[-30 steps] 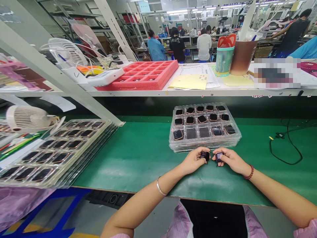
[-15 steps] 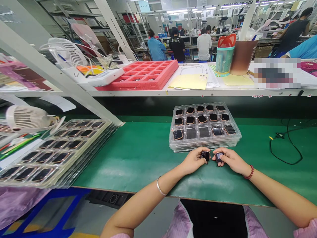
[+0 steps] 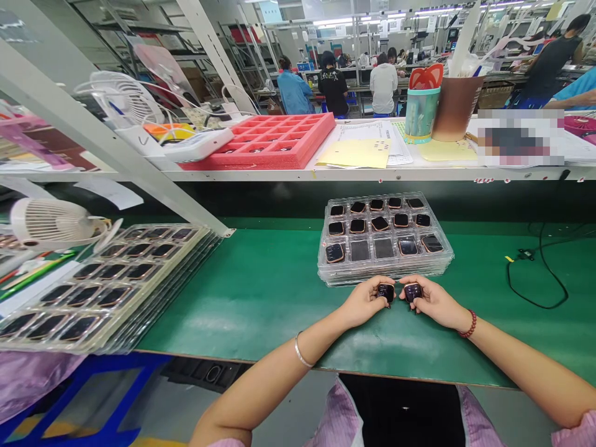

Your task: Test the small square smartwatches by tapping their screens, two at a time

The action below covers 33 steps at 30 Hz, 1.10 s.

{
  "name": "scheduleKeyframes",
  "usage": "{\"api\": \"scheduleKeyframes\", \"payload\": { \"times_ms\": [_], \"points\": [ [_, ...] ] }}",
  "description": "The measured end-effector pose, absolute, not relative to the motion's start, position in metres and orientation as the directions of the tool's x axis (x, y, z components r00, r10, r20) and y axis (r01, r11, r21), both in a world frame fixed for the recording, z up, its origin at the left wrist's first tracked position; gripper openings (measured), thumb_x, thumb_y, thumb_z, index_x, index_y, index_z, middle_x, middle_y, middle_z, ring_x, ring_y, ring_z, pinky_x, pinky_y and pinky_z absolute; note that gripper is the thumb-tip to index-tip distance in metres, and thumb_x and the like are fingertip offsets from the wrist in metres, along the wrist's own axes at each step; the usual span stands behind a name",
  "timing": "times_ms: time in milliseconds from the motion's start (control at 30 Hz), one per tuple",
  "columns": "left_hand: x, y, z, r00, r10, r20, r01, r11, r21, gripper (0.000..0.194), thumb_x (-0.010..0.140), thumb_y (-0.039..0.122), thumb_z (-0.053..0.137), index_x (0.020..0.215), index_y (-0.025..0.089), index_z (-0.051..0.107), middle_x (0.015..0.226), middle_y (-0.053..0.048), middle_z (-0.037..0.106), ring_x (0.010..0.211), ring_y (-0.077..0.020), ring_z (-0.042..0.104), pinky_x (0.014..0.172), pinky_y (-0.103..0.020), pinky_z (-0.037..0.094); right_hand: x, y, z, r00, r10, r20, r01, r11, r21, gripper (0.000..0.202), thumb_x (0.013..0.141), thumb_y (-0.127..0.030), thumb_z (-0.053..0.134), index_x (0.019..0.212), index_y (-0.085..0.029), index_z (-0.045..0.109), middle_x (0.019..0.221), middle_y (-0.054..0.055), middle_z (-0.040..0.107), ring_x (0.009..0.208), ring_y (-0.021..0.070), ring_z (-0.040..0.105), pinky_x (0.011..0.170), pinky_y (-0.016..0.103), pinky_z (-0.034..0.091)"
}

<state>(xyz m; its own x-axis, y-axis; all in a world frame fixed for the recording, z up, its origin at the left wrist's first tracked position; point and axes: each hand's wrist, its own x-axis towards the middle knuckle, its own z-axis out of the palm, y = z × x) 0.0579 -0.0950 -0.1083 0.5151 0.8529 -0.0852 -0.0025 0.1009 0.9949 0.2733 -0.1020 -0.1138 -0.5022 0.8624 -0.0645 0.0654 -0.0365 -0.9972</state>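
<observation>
My left hand is closed around a square smartwatch body with a black screen and gold-coloured edge, thumb at its lower side. In my right hand is a second smartwatch body, its screen lit with small marks and the thumb at its lower edge. Both are held side by side just above the green table. Right behind my hands stands a stack of clear plastic trays. Its top tray carries several similar watch bodies in its pockets; two pockets in the front row hold none.
Another stack of clear trays with watch bodies stands at the left, beside a white fan. A black cable lies at the right. The shelf above bears a red foam tray, papers and cups. Several people work in the background.
The screen of the watch body in my right hand has changed from a bright patterned display to a darker one with small marks. My hands have stayed almost still.
</observation>
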Motion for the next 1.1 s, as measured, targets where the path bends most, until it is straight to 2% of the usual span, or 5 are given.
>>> {"api": "scheduleKeyframes", "payload": {
  "times_ms": [133,300,833,1000,1100],
  "points": [
    [0.0577,-0.0948,-0.1078,0.512,0.854,-0.093,0.014,0.099,0.995,0.043,0.066,0.003,0.052,0.107,0.015,0.055,0.087,-0.004,0.062,0.078,-0.0140,0.058,0.075,-0.031,0.047,0.2748,-0.0999,-0.1138,-0.519,0.852,-0.071,0.031,-0.064,-0.997,0.034,0.082,-0.018,0.048,0.116,-0.021,0.051,0.103,0.007,0.064,0.074,0.0147,0.062,0.061,0.027,0.051],
    [0.0582,-0.0956,-0.1062,0.504,0.857,-0.103,0.017,0.110,0.994,0.043,0.066,0.003,0.052,0.107,0.015,0.055,0.092,-0.006,0.063,0.082,-0.0155,0.059,0.076,-0.031,0.047,0.2723,-0.1021,-0.1129,-0.487,0.871,-0.063,0.095,-0.019,-0.995,0.021,0.082,-0.018,0.051,0.103,-0.019,0.054,0.086,0.004,0.064,0.064,0.0125,0.058,0.058,0.026,0.049],
    [0.0583,-0.0950,-0.1079,0.496,0.864,-0.086,0.049,0.071,0.996,0.042,0.067,0.005,0.057,0.108,0.015,0.054,0.090,-0.005,0.064,0.079,-0.0140,0.060,0.075,-0.029,0.046,0.2738,-0.1019,-0.1130,-0.565,0.823,-0.056,0.056,-0.029,-0.998,0.042,0.077,-0.012,0.052,0.117,-0.021,0.049,0.105,0.007,0.063,0.078,0.0150,0.062,0.066,0.028,0.050],
    [0.0565,-0.0931,-0.1115,0.511,0.852,-0.111,0.045,0.102,0.994,0.027,0.081,0.030,0.054,0.101,0.013,0.058,0.081,-0.005,0.064,0.063,-0.0105,0.059,0.057,-0.022,0.042,0.2751,-0.1002,-0.1145,-0.532,0.842,-0.093,0.032,-0.090,-0.995,0.027,0.090,-0.030,0.042,0.108,-0.017,0.057,0.096,0.009,0.068,0.068,0.0155,0.064,0.061,0.029,0.051],
    [0.0557,-0.0924,-0.1114,0.486,0.863,-0.135,0.067,0.118,0.991,0.037,0.086,0.043,0.045,0.102,0.013,0.059,0.079,-0.005,0.064,0.060,-0.0112,0.060,0.047,-0.020,0.035,0.2756,-0.0997,-0.1146,-0.520,0.849,-0.092,0.003,-0.106,-0.994,0.030,0.091,-0.035,0.041,0.109,-0.017,0.058,0.095,0.010,0.068,0.069,0.0158,0.065,0.061,0.029,0.052]
  ]
}}
